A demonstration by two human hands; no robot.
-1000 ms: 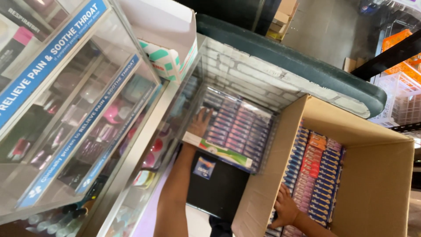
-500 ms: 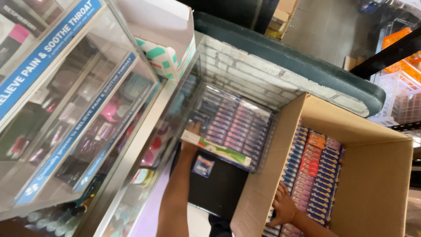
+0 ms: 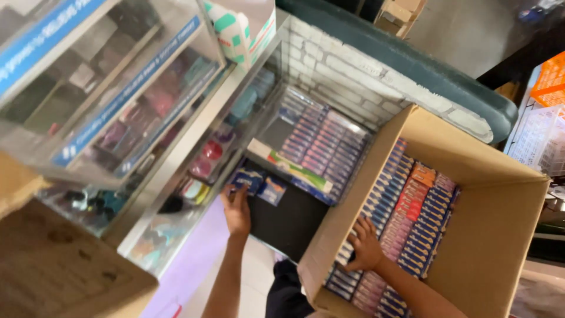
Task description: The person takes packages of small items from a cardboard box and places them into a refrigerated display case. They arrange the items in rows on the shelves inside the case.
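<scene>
Reaching up beside the glass display case (image 3: 176, 153), the left hand (image 3: 236, 211) now sits lower than 1 second ago, when it lay flat inside the clear tray (image 3: 318, 147) on the rows of purple packs. Its fingers are spread and touch a small blue packet (image 3: 246, 179) at the case's lower edge; whether they grip it cannot be told. A second blue packet (image 3: 272, 189) lies just beside the first, on the dark surface below the tray. The right hand (image 3: 364, 246) has moved further into the cardboard box (image 3: 500, 235), fingers splayed flat on the upright rows of blue and purple packs (image 3: 412, 218), closed on nothing. The 2 hands are well apart, the box wall between them. The view has tilted since then, bringing a brown cardboard flap (image 3: 53, 265) into the lower left.
</scene>
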